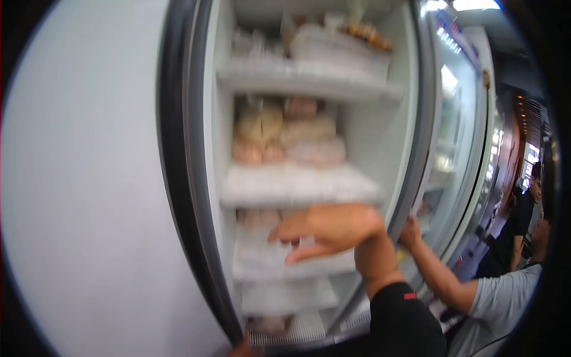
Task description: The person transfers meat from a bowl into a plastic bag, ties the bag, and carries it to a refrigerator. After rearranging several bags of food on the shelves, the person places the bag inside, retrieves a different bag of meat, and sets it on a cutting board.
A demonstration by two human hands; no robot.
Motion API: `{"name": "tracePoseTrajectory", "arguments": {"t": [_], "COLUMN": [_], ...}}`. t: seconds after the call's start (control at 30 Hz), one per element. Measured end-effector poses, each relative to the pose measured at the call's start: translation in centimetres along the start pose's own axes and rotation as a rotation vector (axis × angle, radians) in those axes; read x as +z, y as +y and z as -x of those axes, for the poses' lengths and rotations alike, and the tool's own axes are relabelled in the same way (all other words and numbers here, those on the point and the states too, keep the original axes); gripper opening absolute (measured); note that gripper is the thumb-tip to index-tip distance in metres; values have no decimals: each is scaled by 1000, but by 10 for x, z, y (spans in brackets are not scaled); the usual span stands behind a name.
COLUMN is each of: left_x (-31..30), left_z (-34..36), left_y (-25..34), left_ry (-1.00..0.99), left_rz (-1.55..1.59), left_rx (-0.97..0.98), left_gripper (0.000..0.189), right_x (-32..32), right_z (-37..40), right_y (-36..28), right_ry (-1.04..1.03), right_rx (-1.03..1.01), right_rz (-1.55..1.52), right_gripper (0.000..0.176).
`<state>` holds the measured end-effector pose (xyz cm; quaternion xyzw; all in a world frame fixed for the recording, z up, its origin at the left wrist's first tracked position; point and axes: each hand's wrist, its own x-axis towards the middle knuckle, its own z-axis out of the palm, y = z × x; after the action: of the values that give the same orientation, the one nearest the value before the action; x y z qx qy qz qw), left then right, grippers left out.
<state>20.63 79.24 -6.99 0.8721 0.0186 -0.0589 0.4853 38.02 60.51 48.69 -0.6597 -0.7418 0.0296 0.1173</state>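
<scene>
My right hand (330,227), in a black sleeve, reaches across the front of an upright fridge (380,140). Its fingers stretch to the left with the thumb apart below them, and it holds nothing that I can see. Behind it are a blurred white shelf (303,185) and pale packs lower down. Bagged pale and pinkish food (285,140) is piled on the middle shelf. A small part of my left hand (242,348) shows at the bottom edge by the fridge's lower frame; its fingers cannot be made out.
A white panel (83,178) with a dark edge fills the left side. On the upper shelf stands a white container (339,50). Beside the fridge is a glass-doored cooler (449,119), where a co-worker's hand (410,231) touches the edge. Another person in black (520,217) stands farther right.
</scene>
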Motion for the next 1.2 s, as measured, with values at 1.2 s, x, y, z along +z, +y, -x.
{"name": "tracePoseTrajectory", "arguments": {"t": [1.2], "left_x": [2], "left_z": [62], "left_y": [45], "left_ry": [150], "left_rz": [125], "left_rx": [-127], "left_gripper": [102], "right_x": [171], "right_z": [28], "right_y": [47], "right_ry": [-175], "right_rx": [389], "right_rz": [-382], "right_gripper": [36]}}
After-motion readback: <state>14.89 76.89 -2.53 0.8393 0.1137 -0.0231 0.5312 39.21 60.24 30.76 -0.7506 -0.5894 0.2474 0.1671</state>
